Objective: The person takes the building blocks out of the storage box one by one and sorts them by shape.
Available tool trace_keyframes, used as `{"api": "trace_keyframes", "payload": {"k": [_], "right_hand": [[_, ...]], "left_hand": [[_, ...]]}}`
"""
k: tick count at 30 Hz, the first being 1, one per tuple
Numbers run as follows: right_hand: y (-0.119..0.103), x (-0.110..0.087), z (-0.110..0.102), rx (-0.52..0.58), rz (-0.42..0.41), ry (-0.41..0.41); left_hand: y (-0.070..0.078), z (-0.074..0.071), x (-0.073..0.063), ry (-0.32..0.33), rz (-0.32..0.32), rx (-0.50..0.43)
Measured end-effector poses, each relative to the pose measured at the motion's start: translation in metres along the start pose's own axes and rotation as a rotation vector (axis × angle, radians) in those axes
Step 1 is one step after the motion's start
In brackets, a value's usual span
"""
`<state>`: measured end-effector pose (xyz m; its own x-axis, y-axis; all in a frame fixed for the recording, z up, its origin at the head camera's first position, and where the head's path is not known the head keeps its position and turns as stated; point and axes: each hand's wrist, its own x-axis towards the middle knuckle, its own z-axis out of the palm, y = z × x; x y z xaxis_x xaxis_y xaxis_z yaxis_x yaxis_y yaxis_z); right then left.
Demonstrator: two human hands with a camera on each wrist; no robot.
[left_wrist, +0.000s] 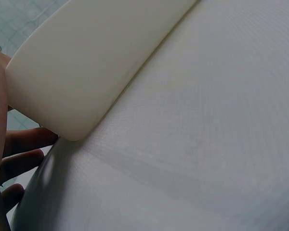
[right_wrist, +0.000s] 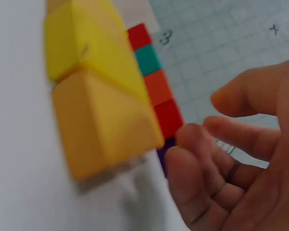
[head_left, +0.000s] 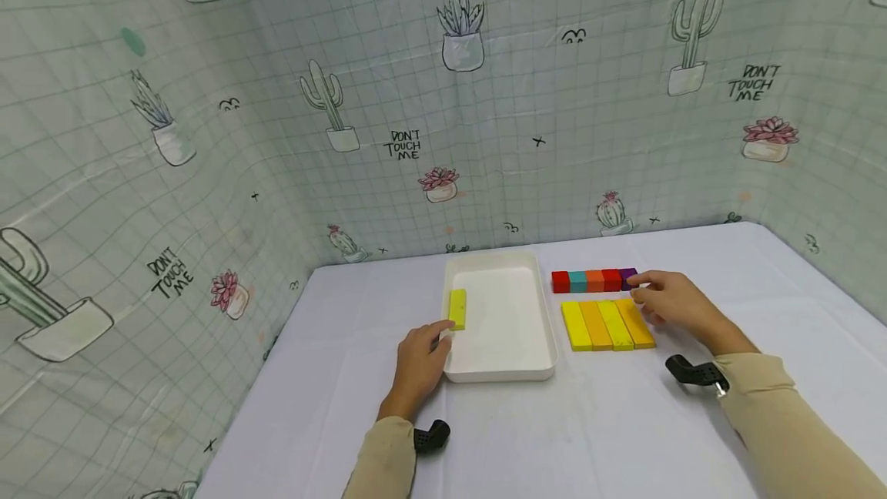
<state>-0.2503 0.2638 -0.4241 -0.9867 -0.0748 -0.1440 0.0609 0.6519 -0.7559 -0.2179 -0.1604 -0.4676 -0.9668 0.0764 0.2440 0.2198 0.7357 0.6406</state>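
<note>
My left hand (head_left: 419, 364) rests at the left rim of a white tray (head_left: 499, 376), one fingertip by the lower end of a yellow block (head_left: 457, 308) lying inside. In the left wrist view, its other fingers are loosely bent beside the tray's outer wall (left_wrist: 82, 72). My right hand (head_left: 672, 303) hovers over the right end of a row of cubes, its fingers apart and loosely bent with nothing seen between them. Its fingertips are close to the purple cube (head_left: 628, 277), which the right wrist view mostly hides. Just below that hand lies an orange-yellow block (head_left: 634, 323).
Left of the purple cube sit a red cube (head_left: 612, 280), an orange cube (head_left: 594, 281), a teal cube (head_left: 577, 282) and another red cube (head_left: 560, 282). Yellow and orange-yellow blocks (head_left: 577, 326) lie side by side in front. A cactus-print cloth (head_left: 513, 137) encloses the white table (head_left: 513, 437).
</note>
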Motion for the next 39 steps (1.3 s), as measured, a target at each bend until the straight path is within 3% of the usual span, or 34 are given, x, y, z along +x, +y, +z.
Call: {"api": "trace_keyframes", "payload": {"k": [4, 8, 12, 18, 26, 39], "right_hand": [[-0.015, 0.005, 0.005, 0.147, -0.051, 0.009], [-0.036, 0.011, 0.018, 0.312, -0.062, -0.064], [-0.057, 0.017, 0.036, 0.407, -0.077, -0.154], [-0.082, 0.035, 0.063, 0.432, -0.134, -0.254], [-0.111, 0.057, 0.087, 0.417, -0.105, -0.298], [-0.13, 0.077, 0.121, 0.433, -0.063, -0.308]], "left_hand": [[-0.001, 0.002, 0.001, -0.006, -0.004, 0.006], [-0.001, 0.001, 0.0, 0.012, 0.007, 0.004], [-0.001, 0.0, -0.002, 0.009, 0.007, 0.0], [-0.003, 0.0, -0.003, 0.009, 0.003, -0.011], [-0.001, -0.001, 0.0, 0.014, 0.008, -0.01], [-0.001, -0.001, 0.001, 0.001, -0.001, -0.006]]}}
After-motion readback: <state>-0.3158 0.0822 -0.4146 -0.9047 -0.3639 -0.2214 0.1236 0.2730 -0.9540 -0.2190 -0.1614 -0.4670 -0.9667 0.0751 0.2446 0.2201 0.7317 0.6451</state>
